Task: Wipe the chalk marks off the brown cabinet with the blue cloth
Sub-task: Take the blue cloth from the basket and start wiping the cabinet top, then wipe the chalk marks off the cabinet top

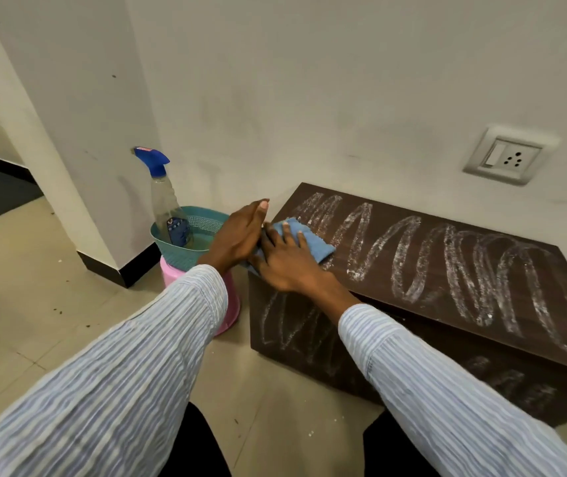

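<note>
Both hands meet at the brown cabinet's [447, 270] left end: right hand [289, 263] presses flat, fingers spread, on the blue cloth [313, 241]; left hand [237, 232], fingers straight, touches the cloth's left edge. Chalk marks [464, 270] loop rightward beyond the right hand's fingertips.

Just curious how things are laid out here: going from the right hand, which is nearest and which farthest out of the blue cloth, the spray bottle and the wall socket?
From the right hand, in the head view:
1. Blue cloth: right under its fingers, on the cabinet top's left end.
2. Spray bottle: to the left, standing in the teal basket.
3. Wall socket: up on the wall, to the right.
</note>
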